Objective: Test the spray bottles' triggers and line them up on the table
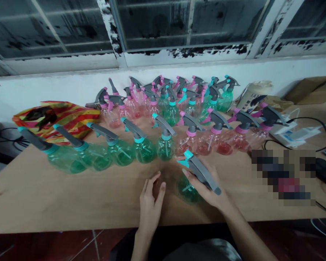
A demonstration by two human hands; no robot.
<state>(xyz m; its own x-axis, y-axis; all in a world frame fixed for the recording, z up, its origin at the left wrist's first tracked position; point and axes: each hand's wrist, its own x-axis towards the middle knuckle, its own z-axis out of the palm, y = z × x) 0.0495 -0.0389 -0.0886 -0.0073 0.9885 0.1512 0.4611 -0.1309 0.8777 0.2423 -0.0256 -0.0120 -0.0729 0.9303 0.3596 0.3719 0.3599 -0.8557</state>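
Note:
My right hand (206, 188) is closed around a green spray bottle (188, 189) with a grey and teal trigger head (199, 171), held just above the wooden table (57, 195). My left hand (150, 201) hovers beside it to the left, empty, with its fingers stretched out and slightly apart. Just behind my hands a row of green spray bottles (116, 150) runs into a row of pink spray bottles (220, 139).
More pink and green spray bottles (168, 98) crowd the back of the table by the white wall. A red and yellow striped bag (62, 117) lies at the left. A white power strip (290, 132), black cables, a phone and cardboard boxes (312, 88) sit at the right.

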